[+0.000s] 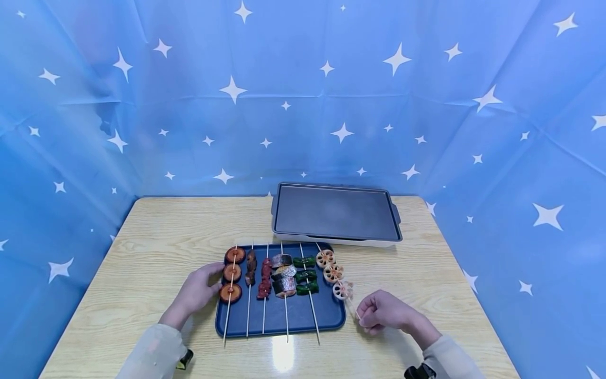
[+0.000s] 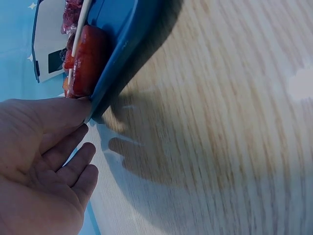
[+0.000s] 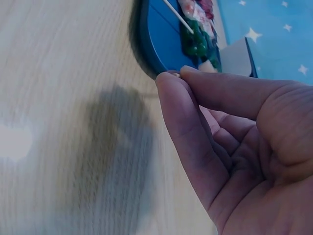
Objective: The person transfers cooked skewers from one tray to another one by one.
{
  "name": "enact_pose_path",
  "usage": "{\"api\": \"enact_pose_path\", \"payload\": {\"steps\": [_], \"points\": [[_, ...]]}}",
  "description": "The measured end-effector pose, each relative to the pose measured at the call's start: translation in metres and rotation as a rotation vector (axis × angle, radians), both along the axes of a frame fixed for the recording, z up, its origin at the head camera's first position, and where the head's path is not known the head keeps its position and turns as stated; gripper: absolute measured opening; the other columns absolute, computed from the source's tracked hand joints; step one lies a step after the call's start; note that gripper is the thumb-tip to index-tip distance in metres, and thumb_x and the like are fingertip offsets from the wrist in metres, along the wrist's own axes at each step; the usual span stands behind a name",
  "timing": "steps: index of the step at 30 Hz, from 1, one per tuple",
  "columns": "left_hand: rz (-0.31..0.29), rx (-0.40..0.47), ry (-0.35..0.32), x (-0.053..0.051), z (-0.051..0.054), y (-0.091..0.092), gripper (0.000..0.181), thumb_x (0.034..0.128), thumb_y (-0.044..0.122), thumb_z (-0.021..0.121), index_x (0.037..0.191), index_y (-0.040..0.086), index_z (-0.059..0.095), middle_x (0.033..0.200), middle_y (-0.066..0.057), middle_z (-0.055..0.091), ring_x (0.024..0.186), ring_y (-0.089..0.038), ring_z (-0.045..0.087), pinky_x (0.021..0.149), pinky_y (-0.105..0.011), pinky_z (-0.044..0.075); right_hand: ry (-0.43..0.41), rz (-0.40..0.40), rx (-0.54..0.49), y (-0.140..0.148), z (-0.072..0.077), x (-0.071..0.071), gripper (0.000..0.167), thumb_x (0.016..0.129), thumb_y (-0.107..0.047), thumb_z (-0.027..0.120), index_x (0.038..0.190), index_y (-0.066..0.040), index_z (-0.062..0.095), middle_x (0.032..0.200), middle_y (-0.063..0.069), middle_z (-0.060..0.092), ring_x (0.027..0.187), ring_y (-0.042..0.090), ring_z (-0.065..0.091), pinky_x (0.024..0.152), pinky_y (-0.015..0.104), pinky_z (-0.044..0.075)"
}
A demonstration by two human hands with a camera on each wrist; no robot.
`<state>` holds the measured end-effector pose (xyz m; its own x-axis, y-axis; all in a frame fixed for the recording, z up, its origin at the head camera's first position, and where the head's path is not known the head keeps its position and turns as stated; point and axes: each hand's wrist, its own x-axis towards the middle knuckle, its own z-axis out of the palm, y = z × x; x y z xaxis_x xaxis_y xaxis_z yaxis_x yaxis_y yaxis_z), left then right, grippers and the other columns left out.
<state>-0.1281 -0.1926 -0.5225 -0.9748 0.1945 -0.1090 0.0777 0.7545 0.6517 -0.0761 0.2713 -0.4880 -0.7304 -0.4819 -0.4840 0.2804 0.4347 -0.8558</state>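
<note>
A dark blue tray (image 1: 298, 316) lies on the table, bearing several food skewers. My left hand (image 1: 199, 289) is at its left side; in the left wrist view the thumb and forefinger pinch the tray's rim (image 2: 113, 68). Beside that hand is the mushroom skewer (image 1: 232, 272). At the tray's right side, my right hand (image 1: 388, 313) pinches the bare stick end of a lotus root skewer (image 1: 333, 273) between thumb and forefinger. That skewer slants across the tray's right edge. In the right wrist view, the fingertips (image 3: 171, 83) cover most of the stick.
Between these lie a brown meat skewer (image 1: 251, 267), a red meat skewer (image 1: 265, 279), a fish skewer (image 1: 284, 276) and a green pepper skewer (image 1: 306, 276). Behind the tray stands a flat black griddle (image 1: 338, 210) with a white base. A starry blue curtain (image 1: 303, 121) surrounds the wooden table (image 1: 180, 231).
</note>
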Motion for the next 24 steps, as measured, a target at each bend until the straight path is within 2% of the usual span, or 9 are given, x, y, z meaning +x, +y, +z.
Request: {"api": "enact_pose_path", "payload": {"steps": [5, 13, 18, 24], "points": [[0.011, -0.009, -0.021, -0.001, -0.001, 0.0, 0.047, 0.0882, 0.003, 0.066, 0.134, -0.002, 0.055, 0.139, -0.023, 0.054, 0.133, -0.044, 0.044, 0.11, -0.058, 0.037, -0.013, -0.039, 0.014, -0.01, -0.004, 0.005, 0.014, 0.081, 0.005, 0.067, 0.091, 0.013, 0.062, 0.069, 0.001, 0.064, 0.059, 0.008, 0.064, 0.058, 0.023, 0.058], [-0.003, 0.0, -0.004, -0.001, -0.001, 0.001, 0.046, 0.0875, 0.001, 0.066, 0.132, -0.004, 0.056, 0.138, -0.024, 0.055, 0.132, -0.044, 0.046, 0.111, -0.058, 0.037, 0.002, -0.067, 0.02, -0.026, -0.007, 0.01, 0.008, 0.083, 0.003, 0.064, 0.087, 0.009, 0.061, 0.065, 0.003, 0.062, 0.057, 0.01, 0.061, 0.056, 0.028, 0.058], [-0.005, -0.001, -0.003, 0.0, 0.0, 0.002, 0.046, 0.0872, 0.0, 0.065, 0.132, -0.005, 0.056, 0.137, -0.025, 0.055, 0.132, -0.045, 0.046, 0.111, -0.058, 0.037, 0.041, -0.094, 0.054, -0.031, -0.011, 0.011, 0.007, 0.084, 0.001, 0.061, 0.085, 0.008, 0.063, 0.063, 0.002, 0.062, 0.055, 0.01, 0.061, 0.054, 0.031, 0.059], [0.014, -0.007, -0.038, -0.001, 0.001, 0.002, 0.047, 0.0885, 0.002, 0.065, 0.134, -0.003, 0.055, 0.14, -0.024, 0.053, 0.134, -0.044, 0.043, 0.111, -0.059, 0.036, 0.041, -0.121, 0.067, -0.038, -0.016, 0.014, 0.009, 0.086, -0.002, 0.064, 0.084, 0.007, 0.065, 0.063, 0.003, 0.063, 0.053, 0.01, 0.061, 0.054, 0.032, 0.06]]}}
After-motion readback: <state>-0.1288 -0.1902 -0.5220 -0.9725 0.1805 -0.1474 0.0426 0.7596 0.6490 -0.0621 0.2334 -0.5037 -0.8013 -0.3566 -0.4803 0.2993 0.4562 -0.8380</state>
